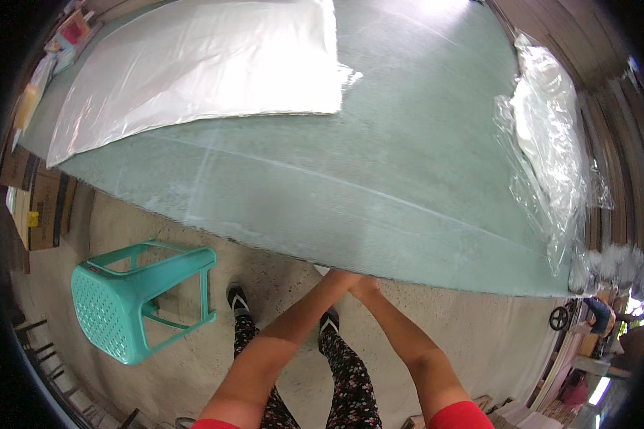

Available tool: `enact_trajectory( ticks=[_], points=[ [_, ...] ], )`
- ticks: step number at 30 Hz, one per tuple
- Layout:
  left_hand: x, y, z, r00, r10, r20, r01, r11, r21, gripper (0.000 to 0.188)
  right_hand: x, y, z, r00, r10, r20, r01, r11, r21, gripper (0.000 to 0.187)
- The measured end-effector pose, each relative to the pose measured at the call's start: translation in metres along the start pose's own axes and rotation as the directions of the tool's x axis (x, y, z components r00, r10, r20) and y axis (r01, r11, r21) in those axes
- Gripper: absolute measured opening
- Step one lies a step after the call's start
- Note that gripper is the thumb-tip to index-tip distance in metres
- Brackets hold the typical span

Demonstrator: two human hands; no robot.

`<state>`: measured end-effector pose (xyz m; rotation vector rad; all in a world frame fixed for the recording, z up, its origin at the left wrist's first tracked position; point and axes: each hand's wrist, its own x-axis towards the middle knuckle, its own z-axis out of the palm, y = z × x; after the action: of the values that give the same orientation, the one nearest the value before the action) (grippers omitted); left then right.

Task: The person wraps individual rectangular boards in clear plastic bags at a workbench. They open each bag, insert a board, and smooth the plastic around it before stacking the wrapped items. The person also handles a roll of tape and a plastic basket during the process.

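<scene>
Both my arms reach forward to the near edge of a large grey-green table [408,179]. My left hand [345,277] and my right hand [366,285] meet close together right at that edge. The fingers of both are hidden by the tabletop, so whether they hold anything does not show. A small white patch [323,270] peeks out under the edge beside my left hand; its kind is unclear. On the far left of the table lies a flat stack of shiny white plastic film or bags [215,71].
Crumpled clear plastic [547,143] covers the table's right side. A green plastic stool [111,311] lies on its side on the floor at left. Cardboard boxes [48,207] stand beyond it. Stacked brown sheets [615,164] line the right. Another person [599,318] is partly visible at far right.
</scene>
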<state>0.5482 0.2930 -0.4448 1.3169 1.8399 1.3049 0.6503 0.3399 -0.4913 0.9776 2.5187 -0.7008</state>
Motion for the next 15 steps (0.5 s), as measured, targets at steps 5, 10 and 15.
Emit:
enact_trajectory(
  ticks=[5, 10, 15],
  points=[
    [-0.002, -0.019, 0.024, 0.99, 0.137, 0.014, -0.138, 0.989, 0.058, 0.026, 0.007, 0.03, -0.001, 0.99, 0.077, -0.117, -0.067, 0.994, 0.088, 0.044],
    [-0.047, 0.034, -0.111, 0.983, -0.007, 0.184, -0.039, 0.969, 0.242, 0.02, -0.001, 0.08, -0.033, 0.934, 0.243, -0.262, -0.166, 0.944, 0.284, 0.044],
    [-0.087, 0.089, -0.258, 0.969, -0.239, 0.056, 0.215, 0.938, 0.273, 0.015, -0.067, 0.005, -0.085, 0.986, 0.158, 0.048, -0.159, 0.987, 0.017, 0.041]
  ],
)
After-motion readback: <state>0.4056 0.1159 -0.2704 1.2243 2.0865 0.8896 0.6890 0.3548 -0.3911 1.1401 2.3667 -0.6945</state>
